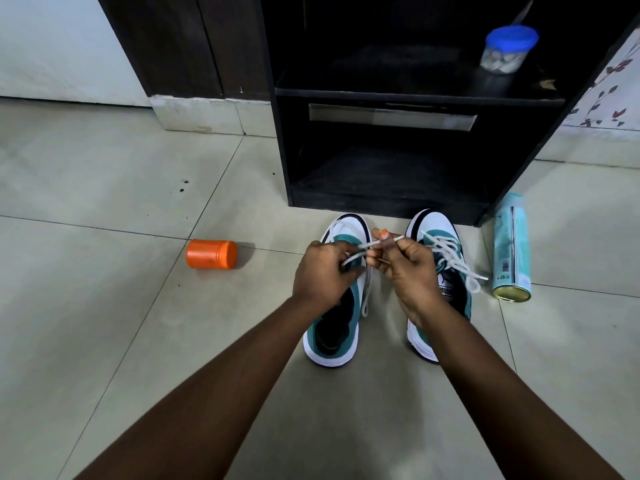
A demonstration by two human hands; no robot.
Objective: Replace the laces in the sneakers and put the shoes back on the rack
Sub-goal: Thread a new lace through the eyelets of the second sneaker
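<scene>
Head view, looking down: the left hand (pixel 323 271) has its fingers curled tight, pinching a flat white woven shoelace (pixel 366 244) over the left white-and-teal sneaker (pixel 334 336), while the right hand (pixel 410 268) is likewise curled, pinching the same lace between thumb and forefinger, its stiff tip poking out just past the fingertips; the two hands sit close together, nearly touching, with the lace stretched between them. A loose length of that lace hangs down the inner side of the left sneaker, whose dark opening shows below the left wrist. The right white-and-teal sneaker (pixel 436 233), smooth-sided with a rubbery white sole, lies just beside and partly under the right hand, its own white lace lying in slack loops across the tongue. Both shoes rest on the pale glossy tiled floor (pixel 104 188), toes toward the black boxy wooden rack (pixel 388 98) just beyond them. An orange plastic cylindrical jar (pixel 212 254) lies on its side well to the left; a pale teal metal spray can (pixel 512 251) lies near the right sneaker
</scene>
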